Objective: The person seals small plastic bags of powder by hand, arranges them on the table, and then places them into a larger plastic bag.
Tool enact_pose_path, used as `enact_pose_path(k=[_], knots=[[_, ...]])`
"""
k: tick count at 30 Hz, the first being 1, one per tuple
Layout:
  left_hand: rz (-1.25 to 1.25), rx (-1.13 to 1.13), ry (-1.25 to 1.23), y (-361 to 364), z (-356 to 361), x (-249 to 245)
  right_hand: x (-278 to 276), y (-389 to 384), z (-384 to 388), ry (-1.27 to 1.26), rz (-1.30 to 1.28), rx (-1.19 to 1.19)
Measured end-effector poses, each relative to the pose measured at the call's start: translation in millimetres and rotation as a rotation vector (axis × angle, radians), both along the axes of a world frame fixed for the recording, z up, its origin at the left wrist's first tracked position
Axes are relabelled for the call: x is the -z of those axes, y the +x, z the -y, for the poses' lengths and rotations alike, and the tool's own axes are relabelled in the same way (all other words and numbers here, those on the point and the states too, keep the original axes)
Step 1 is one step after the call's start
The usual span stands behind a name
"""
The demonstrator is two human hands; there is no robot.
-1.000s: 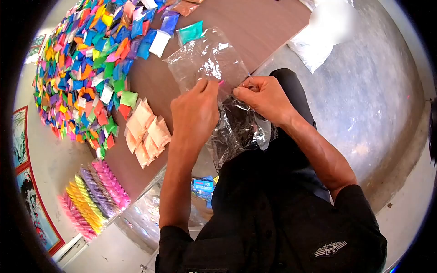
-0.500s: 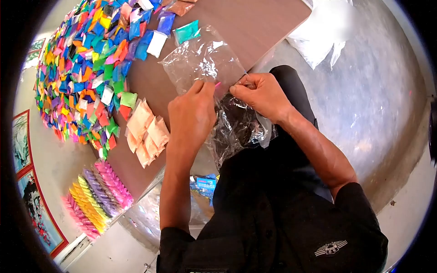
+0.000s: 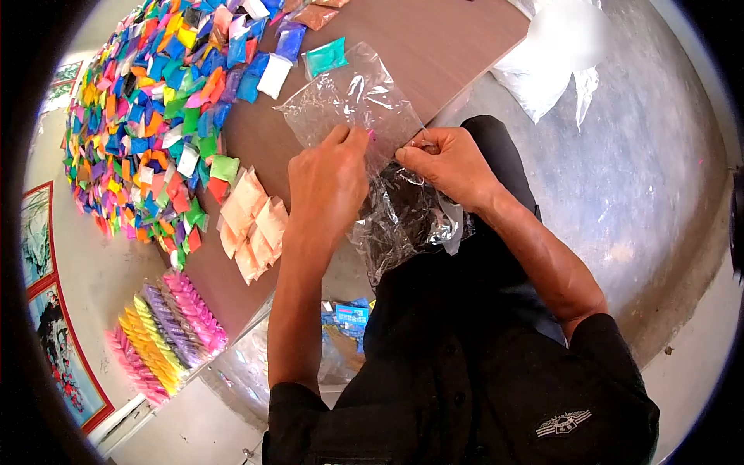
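Observation:
A clear plastic bag (image 3: 349, 97) is stretched between my two hands over the table edge. My left hand (image 3: 329, 174) is closed, its fingertips pinching the bag's near edge on the left. My right hand (image 3: 449, 164) pinches the same edge on the right between thumb and bent fingers. A small pink spot, too small to name, shows beside my left fingertips. Below my hands, more crumpled clear plastic (image 3: 403, 209) lies over my lap. Just beyond the bag is a teal packet (image 3: 325, 56), and to the left lie several peach packets (image 3: 252, 221).
A big heap of colourful packets (image 3: 147, 124) covers the left of the brown table (image 3: 418, 46). Rows of pink, yellow and purple packs (image 3: 167, 329) stand at the near left corner. A white sack (image 3: 535, 77) sits on the floor at right; a blue-printed package (image 3: 353, 316) is below.
The view has shifted slightly. My hands keep their pinch on the bag, with only a slight movement of the fingers.

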State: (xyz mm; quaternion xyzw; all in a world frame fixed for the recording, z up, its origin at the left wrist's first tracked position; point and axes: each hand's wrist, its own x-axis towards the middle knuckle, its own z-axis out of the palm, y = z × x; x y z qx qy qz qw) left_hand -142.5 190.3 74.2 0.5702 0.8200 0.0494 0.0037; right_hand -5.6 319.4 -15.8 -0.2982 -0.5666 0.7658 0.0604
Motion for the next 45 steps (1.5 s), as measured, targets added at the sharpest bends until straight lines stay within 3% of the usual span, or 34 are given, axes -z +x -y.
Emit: enact_pose_path(k=[7, 28, 33, 39, 45], knots=[[0.121, -0.065, 0.099, 16.3, -0.4, 4.3, -4.8, 1.9, -0.8, -0.030, -0.022, -0.002], [0.072, -0.057, 0.107, 0.2, -7.1, 10.0, -5.6, -0.3, -3.7, -0.022, -0.006, 0.000], [0.201, -0.083, 0.153, 11.5, 2.4, 13.5, -11.6, 2.4, -5.6, -0.004, 0.029, -0.025], [0.037, 0.003, 0.095, -6.3, -8.1, 13.2, -10.9, -0.7, -2.7, 0.000, 0.033, -0.004], [0.122, -0.012, 0.150, 12.9, -3.5, 18.0, -8.7, 0.7, -6.1, 0.026, 0.028, -0.032]])
